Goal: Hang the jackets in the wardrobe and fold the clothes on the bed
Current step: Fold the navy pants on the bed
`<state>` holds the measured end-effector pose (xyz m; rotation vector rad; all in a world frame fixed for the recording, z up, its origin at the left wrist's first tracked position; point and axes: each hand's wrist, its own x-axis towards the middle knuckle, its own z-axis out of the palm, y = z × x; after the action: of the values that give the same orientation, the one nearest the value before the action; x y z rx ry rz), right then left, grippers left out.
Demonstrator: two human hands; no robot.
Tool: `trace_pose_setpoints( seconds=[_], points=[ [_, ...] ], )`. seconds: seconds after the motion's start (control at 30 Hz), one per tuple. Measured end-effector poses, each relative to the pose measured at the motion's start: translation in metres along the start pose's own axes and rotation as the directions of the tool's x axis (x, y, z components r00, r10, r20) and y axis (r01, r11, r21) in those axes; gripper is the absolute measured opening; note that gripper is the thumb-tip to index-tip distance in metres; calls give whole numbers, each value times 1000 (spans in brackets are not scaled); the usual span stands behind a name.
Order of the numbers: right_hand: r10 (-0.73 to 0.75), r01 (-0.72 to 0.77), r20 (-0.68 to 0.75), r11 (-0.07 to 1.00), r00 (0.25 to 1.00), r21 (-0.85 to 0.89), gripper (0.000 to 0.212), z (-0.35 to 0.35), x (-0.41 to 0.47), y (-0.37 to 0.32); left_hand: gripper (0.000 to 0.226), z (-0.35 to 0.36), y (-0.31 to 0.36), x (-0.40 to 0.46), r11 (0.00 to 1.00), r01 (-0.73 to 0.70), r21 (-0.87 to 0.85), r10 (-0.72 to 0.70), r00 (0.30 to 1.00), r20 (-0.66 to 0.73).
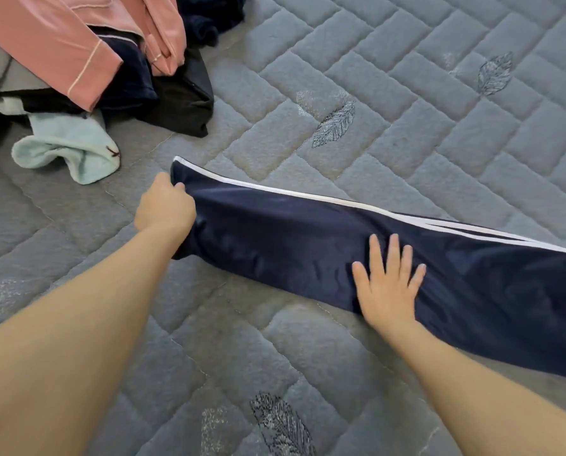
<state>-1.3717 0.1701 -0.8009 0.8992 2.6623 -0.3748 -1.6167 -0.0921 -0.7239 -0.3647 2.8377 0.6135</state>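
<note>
Grey quilted bedding (406,77), stitched with leaf motifs, fills the view as a person folds clothes on the bed. A pair of navy trousers with a white side stripe (291,245) lies stretched across the quilt, legs laid one over the other, running from centre frame off the right edge. The left hand (164,207) pinches the cuff end of the fabric, fingers curled round it; the right hand (388,281) lies flat on the cloth, fingers spread, pressing it down. The step in hand appears to be smoothing before a fold; the next move likely calls for carrying the cuff end over toward the waist while the flat palm keeps the layers aligned. Near the top left, unfolded garments wait: a pink top (61,44), dark items (176,100) and a pale blue fleece piece (67,149). The trousers' waist is cut off at right, and no wardrobe or jackets are visible.
</note>
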Motion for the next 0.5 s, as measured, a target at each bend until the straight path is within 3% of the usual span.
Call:
trace_pose_setpoints(
  seconds=[0.03, 0.07, 0.17, 0.2, 0.27, 0.33, 0.43, 0.5],
  points=[
    [108, -109, 74, 994, 991, 18, 69, -3, 8, 9, 24, -3, 2, -3, 1000, -2, -16, 2, 1000, -20],
    [117, -116, 138, 993, 983, -16, 70, -5, 14, 20, 22, -3, 6, -8, 998, -23, -60, 23, 1000, -8],
    [-90, 103, 180, 992, 980, -67, 69, -20, 27, 56, 21, 4, 34, -32, 933, -81, -352, 141, 978, 151],
    [-83, 93, 164, 994, 983, -58, 68, -27, 30, 68, 17, 9, 47, -42, 891, -65, -450, 171, 965, 199],
    [117, -114, 123, 993, 986, -27, 68, -42, 34, 101, 14, 20, 73, -64, 822, -14, -569, 214, 934, 286],
    [279, -282, 207, 959, 938, -18, 73, -51, 34, 137, 11, 31, 98, -87, 809, 6, -588, 261, 892, 368],
    [161, -143, 310, 987, 937, -77, 73, -60, 38, 187, 10, 45, 134, -122, 827, -17, -562, 326, 828, 456],
    [169, -158, 290, 986, 942, -63, 70, -77, 52, 218, 11, 53, 157, -144, 832, -37, -554, 361, 794, 489]
  ],
)
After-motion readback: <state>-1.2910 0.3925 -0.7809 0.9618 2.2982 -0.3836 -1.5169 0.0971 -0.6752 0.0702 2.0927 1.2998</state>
